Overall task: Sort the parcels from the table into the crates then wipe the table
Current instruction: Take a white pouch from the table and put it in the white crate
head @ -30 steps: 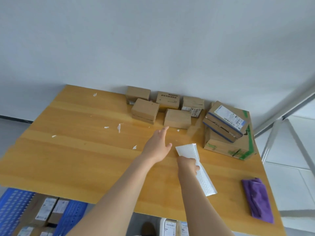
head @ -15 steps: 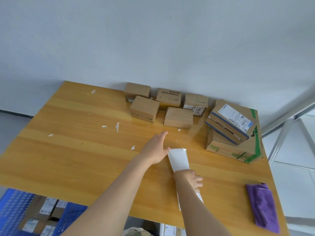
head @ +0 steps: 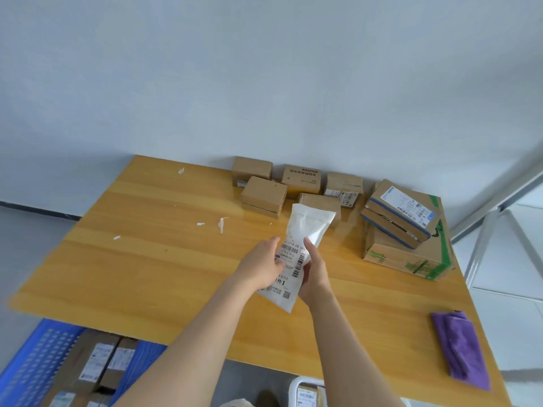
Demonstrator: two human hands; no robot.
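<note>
Blue crate (head: 38, 362) cut off at btm-left edge, partly under surface (head: 147, 259); left hand (head: 260, 270) covers pt of pouch (head: 308, 224) label; print unreadable.

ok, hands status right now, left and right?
Left hand: holding the white parcel pouch at its left edge.
Right hand: holding the same pouch, thumb on its front.

Single head view — wide-angle, facing forward and down from the person's head. The left hand (head: 261, 268) and right hand (head: 316, 274) sit near frame centre, close in; table (head: 147, 259) spreads around them, wall (head: 264, 69) beyond — blue crate (head: 38, 356) below-left of the left hand.
</note>
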